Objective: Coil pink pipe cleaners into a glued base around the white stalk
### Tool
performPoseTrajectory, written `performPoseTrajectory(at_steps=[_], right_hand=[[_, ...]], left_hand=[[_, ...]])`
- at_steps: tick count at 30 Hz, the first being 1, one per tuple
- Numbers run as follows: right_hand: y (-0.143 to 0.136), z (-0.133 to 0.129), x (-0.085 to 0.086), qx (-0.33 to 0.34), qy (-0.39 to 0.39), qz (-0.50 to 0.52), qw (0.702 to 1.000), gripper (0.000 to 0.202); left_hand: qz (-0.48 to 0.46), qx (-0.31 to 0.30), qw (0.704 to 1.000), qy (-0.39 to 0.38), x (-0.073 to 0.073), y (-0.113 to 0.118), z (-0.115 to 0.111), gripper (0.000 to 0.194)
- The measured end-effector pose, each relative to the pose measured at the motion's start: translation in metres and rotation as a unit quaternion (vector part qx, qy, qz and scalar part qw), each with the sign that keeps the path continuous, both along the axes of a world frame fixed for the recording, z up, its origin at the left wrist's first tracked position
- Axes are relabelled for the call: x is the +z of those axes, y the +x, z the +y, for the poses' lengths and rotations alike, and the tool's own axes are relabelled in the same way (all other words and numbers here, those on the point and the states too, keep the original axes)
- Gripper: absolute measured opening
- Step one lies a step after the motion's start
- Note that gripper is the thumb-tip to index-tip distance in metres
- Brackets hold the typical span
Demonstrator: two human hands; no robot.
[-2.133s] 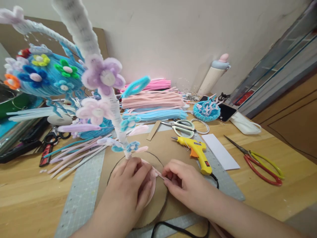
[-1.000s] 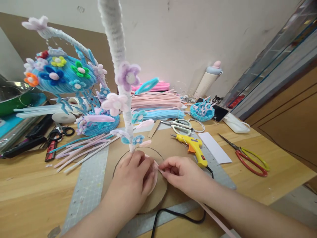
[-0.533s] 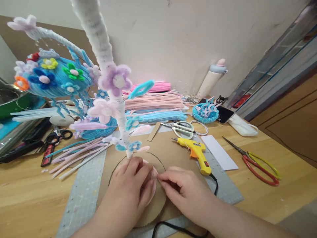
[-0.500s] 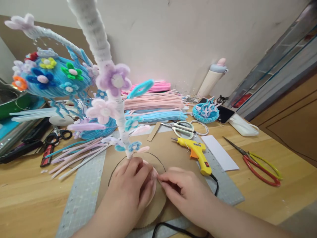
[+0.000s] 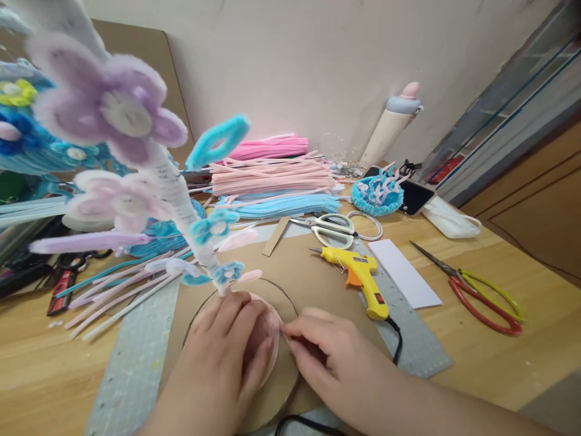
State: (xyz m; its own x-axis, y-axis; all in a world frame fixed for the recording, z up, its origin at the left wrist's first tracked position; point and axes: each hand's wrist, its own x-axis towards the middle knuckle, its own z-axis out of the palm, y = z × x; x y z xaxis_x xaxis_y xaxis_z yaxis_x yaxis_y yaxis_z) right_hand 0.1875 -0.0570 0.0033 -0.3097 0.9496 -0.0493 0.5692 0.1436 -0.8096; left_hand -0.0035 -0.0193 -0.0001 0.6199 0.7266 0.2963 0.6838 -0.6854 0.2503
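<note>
A white-wrapped stem (image 5: 175, 194) with fuzzy pipe-cleaner flowers leans up and to the left from a pink round base (image 5: 267, 339). Curled over this base, my left hand (image 5: 222, 351) grips it near the foot of the stem. At the base's right edge my right hand (image 5: 327, 345) has thumb and forefinger pinched together; whatever lies between the tips is too small to make out. Under both hands lies a cardboard sheet (image 5: 331, 290) with a round outline drawn on it. A large purple flower (image 5: 127, 112) is on the stem, close to the camera.
Right of my hands lies a yellow glue gun (image 5: 363, 275) with a black cord. Scissors with red and yellow handles (image 5: 476, 293) and white-handled scissors (image 5: 333, 230) rest on the table. Bundled pink pipe cleaners (image 5: 272, 175) lie behind. A grey cutting mat (image 5: 122, 363) is under the cardboard.
The stem has tipped left and toward the camera, so its flowers look larger. Both hands keep their hold at the base, and the view has shifted slightly.
</note>
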Motion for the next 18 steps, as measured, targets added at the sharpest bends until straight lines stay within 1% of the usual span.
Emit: performPoseTrajectory(at_steps=[4, 7, 11, 15, 16, 18], right_hand=[[0.0002, -0.0005, 0.0007, -0.004, -0.004, -0.004, 1.0, 0.021], [0.0, -0.0003, 0.0002, -0.008, -0.006, -0.006, 1.0, 0.022], [0.0001, 0.0009, -0.0003, -0.019, -0.007, -0.007, 1.0, 0.023], [0.0007, 0.0015, -0.0008, -0.025, -0.009, -0.013, 1.0, 0.023], [0.0008, 0.0016, -0.0009, -0.026, -0.01, -0.012, 1.0, 0.023], [0.0008, 0.0017, -0.001, -0.027, -0.01, -0.009, 1.0, 0.023]], left_hand=[[0.0, -0.004, 0.999, -0.033, 0.0018, -0.0003, -0.0002, 0.021], [-0.032, 0.008, 0.998, -0.048, 0.003, -0.0022, -0.0003, 0.022], [-0.077, 0.016, 0.992, -0.094, 0.0046, -0.0048, 0.0022, 0.009], [-0.107, -0.02, 0.988, -0.107, 0.0063, -0.0056, 0.0049, 0.013], [-0.113, -0.019, 0.988, -0.106, 0.006, -0.0058, 0.005, 0.015], [-0.126, 0.006, 0.986, -0.11, 0.0042, -0.0062, 0.0045, 0.016]])
